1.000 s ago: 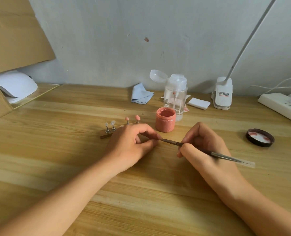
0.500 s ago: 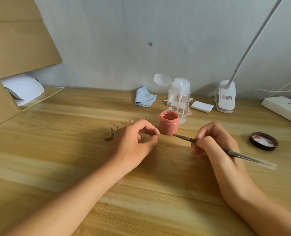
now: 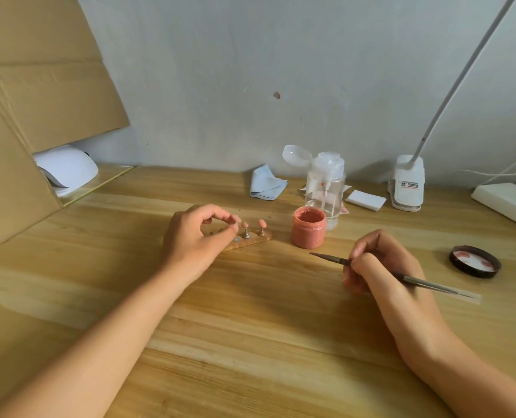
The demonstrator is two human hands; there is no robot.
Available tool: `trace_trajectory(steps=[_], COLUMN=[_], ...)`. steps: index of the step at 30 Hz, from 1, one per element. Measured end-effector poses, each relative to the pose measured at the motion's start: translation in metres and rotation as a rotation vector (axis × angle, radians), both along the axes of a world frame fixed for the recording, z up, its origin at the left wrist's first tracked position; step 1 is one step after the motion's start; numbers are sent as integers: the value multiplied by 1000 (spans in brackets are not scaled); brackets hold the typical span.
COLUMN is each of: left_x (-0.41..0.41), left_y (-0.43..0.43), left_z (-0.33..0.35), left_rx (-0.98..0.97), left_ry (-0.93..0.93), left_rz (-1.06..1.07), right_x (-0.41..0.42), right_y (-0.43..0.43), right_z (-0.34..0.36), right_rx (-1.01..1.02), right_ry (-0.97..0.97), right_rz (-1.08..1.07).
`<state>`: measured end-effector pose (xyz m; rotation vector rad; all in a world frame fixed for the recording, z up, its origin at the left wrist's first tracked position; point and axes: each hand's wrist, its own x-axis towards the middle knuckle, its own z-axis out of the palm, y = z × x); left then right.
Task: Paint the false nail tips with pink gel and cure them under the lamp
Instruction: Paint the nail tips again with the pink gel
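My left hand [image 3: 197, 236] hovers over the wooden nail tip holder [image 3: 252, 244], thumb and forefinger curled together as if pinching a small tip stand, which is mostly hidden. Just right of its fingertips, two pink-painted nail tips [image 3: 261, 223] stand upright on the holder. The open pink gel jar [image 3: 308, 229] stands to the right of the holder. My right hand [image 3: 377, 267] grips a thin brush [image 3: 330, 257], whose tip points left, low above the table and in front of the jar. The white curing lamp [image 3: 68, 170] sits at the far left inside a cardboard box.
The jar's black lid [image 3: 475, 261] lies upturned at the right. Along the wall are a blue cloth [image 3: 265, 184], a clear pump bottle [image 3: 326, 188], white pads [image 3: 366, 199], a desk lamp's clip base [image 3: 407, 185] and a power strip [image 3: 504, 203]. Cardboard box flaps [image 3: 39, 110] rise at the left.
My left hand has moved up and away to the holder, uncovering the two pink tips. My right hand has drawn the brush back from the jar toward me.
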<state>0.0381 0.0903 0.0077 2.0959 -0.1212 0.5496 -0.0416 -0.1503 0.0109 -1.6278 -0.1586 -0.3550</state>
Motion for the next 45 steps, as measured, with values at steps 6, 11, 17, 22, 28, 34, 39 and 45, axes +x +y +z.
trace_trajectory(steps=[6,11,17,22,28,34,39,45], left_x=[3,6,4,2,2,-3,-15,-25], left_y=[1,4,9,16,14,13,9,-8], left_z=[-9,-11,-6,-1,-2,0,7,5], left_rx=[31,27,52,100,140,369,568,587], left_ry=[73,137,224,276,265,130,-84,-180], left_rz=[-13,-9,79,40,54,20,-65,-160], right_x=[1,1,1,1,0,0,-6,-16], right_y=[0,0,0,-1,0,-2,2,5], right_z=[0,1,0,0,2,0,3,6], right_rx=[-30,-60,-50,-61,-56,-57,-84,-311], right_ry=[21,19,41,41,36,-12,-170,-331], right_rz=[9,8,8,13,9,37,116,55])
